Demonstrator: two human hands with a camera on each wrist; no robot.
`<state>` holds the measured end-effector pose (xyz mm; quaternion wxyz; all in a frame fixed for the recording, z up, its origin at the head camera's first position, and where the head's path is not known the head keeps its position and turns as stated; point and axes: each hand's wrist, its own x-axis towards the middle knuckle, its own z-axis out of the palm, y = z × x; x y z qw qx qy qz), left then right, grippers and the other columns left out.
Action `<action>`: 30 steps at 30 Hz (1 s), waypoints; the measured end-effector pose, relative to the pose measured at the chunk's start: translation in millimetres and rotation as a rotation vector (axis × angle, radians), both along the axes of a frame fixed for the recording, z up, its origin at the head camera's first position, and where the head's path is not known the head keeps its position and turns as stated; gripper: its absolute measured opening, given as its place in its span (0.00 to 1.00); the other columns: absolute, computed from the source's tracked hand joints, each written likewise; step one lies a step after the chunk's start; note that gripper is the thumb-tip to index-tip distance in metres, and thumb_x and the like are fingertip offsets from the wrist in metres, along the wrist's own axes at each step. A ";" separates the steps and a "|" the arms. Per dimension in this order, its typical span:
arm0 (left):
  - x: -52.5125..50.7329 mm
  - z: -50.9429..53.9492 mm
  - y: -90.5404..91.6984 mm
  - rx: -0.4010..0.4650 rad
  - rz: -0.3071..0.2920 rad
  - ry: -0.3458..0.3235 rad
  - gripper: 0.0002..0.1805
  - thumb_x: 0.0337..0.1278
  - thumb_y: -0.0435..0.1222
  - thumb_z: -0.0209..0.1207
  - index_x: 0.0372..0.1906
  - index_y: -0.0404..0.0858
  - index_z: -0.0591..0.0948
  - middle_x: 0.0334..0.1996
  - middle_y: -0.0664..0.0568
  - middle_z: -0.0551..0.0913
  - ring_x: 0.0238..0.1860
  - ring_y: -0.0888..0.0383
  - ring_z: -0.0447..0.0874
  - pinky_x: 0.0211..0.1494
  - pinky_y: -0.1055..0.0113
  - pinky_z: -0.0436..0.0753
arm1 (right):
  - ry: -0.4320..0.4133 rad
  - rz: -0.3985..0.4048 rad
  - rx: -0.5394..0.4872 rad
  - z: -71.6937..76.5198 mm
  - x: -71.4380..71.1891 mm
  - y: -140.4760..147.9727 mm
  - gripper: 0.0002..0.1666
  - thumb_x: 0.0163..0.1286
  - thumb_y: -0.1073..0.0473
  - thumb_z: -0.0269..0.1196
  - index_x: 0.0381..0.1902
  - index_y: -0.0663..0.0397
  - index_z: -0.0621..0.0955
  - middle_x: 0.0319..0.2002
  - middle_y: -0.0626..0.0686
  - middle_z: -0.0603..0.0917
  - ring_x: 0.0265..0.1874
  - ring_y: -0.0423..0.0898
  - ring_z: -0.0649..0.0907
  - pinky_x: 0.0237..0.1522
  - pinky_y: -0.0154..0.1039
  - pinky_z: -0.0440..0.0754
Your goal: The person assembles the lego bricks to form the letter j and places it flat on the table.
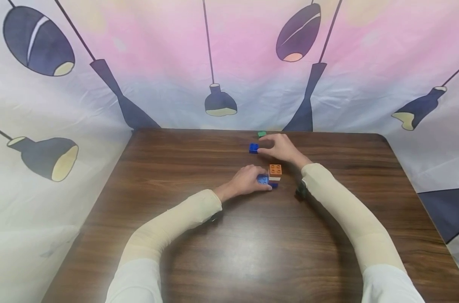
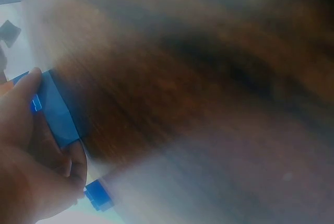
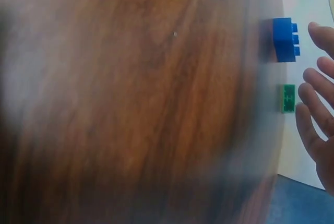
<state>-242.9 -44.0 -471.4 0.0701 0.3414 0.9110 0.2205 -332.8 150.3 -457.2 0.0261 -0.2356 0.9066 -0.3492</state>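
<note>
My left hand (image 1: 246, 180) pinches a light blue brick (image 1: 263, 179) between thumb and fingers. This brick belongs to a small stack or group with an orange brick (image 1: 275, 169), a white layer under the orange one, and a dark blue piece (image 1: 274, 185) low down. How they join is partly hidden by the fingers. Farther back, my right hand (image 1: 280, 147) hovers with thumb and fingers apart beside a separate dark blue brick (image 1: 253, 148). In the right wrist view a gap shows between the fingertips (image 3: 313, 26) and that blue brick (image 3: 284, 40).
A green brick (image 1: 261, 134) lies at the far edge of the brown wooden table (image 1: 191, 155), just behind the separate blue brick. A cloth printed with hanging lamps (image 1: 220, 101) rises right behind that edge and along both sides.
</note>
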 end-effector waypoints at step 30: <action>0.0 1.5 0.9 -0.007 -0.005 0.002 0.29 0.59 0.53 0.70 0.58 0.37 0.85 0.52 0.51 0.88 0.47 0.59 0.83 0.53 0.63 0.80 | -0.004 -0.029 0.043 -16.2 -7.4 -11.2 0.25 0.69 0.52 0.71 0.61 0.54 0.83 0.51 0.58 0.88 0.47 0.52 0.88 0.51 0.52 0.85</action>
